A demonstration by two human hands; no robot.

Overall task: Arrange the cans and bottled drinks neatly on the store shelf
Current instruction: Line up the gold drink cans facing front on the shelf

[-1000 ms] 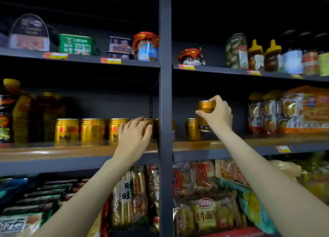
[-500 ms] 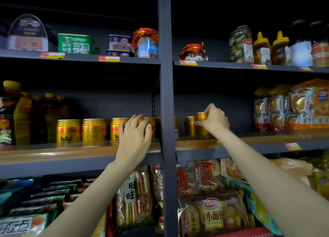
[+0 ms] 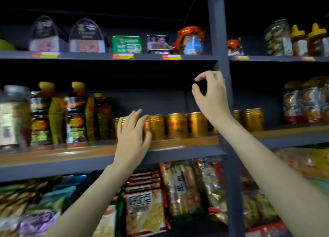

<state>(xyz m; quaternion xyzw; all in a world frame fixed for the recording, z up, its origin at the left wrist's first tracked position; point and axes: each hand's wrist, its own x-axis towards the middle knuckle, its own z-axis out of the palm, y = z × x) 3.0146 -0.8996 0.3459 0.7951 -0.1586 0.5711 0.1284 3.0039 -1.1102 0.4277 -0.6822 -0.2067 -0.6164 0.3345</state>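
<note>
A row of gold cans (image 3: 176,125) stands along the middle shelf (image 3: 89,152). My left hand (image 3: 132,130) rests with fairly straight fingers against the front of the leftmost cans. My right hand (image 3: 211,96) hangs in the air above the cans beside the grey upright post (image 3: 218,41), its fingers curled and holding nothing. Two more gold cans (image 3: 252,119) stand right of the post. Dark bottled drinks with yellow caps (image 3: 76,112) stand left of the cans.
Tins and jars (image 3: 127,44) line the top shelf. Packaged snacks (image 3: 179,187) fill the shelf below. Bagged goods (image 3: 306,103) sit at the right of the middle shelf. A clear jar (image 3: 12,115) stands at far left.
The view has swung left. My right hand let go of the gold can right of the post and rose empty across to the post's left side. My left hand slid left along the cans.
</note>
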